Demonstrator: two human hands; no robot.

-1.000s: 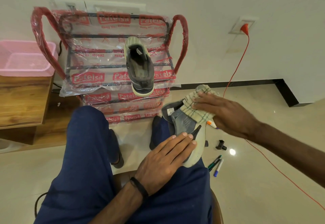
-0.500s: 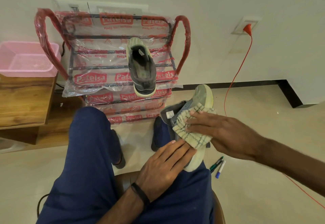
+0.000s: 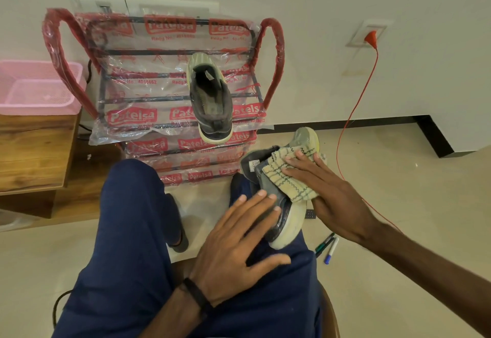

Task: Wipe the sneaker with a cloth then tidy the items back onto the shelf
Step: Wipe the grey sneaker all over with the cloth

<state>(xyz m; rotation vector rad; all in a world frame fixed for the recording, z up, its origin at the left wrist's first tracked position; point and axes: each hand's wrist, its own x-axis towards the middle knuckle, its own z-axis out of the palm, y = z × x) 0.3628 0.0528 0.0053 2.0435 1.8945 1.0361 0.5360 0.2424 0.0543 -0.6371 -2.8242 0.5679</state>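
Head view, sneaker: the sneaker (image 3: 285, 206) lies on its side across the person's right thigh, toe toward the far right, heel nearest the camera.
Head view, left hand: the left hand (image 3: 236, 247) lies flat with fingers straight and spread, pressing the sneaker's heel end to steady it; nothing is gripped.
Head view, right hand: the right hand (image 3: 326, 194) presses the cloth (image 3: 288, 174) against the upper, fingers extended over it. The thumb is hidden, so a pinch on the fabric cannot be confirmed.
Head view, shelf: the shelf (image 3: 170, 93), plastic-wrapped, stands against the far wall, with a second shoe (image 3: 211, 104) on its top tier.
Head view, floor: markers (image 3: 328, 246) lie near right, just beside the leg; a red cable (image 3: 356, 106) runs down from the wall socket.
Stage, judged: wiping under way; tidying not begun.
Risk one: the sneaker is pinned only by a flat palm on a sloping thigh; a hard stroke could roll it off onto the markers.
Risk two: loose cloth may bunch and skip areas.
Risk three: the cable lies near the right arm and could snag when reaching.
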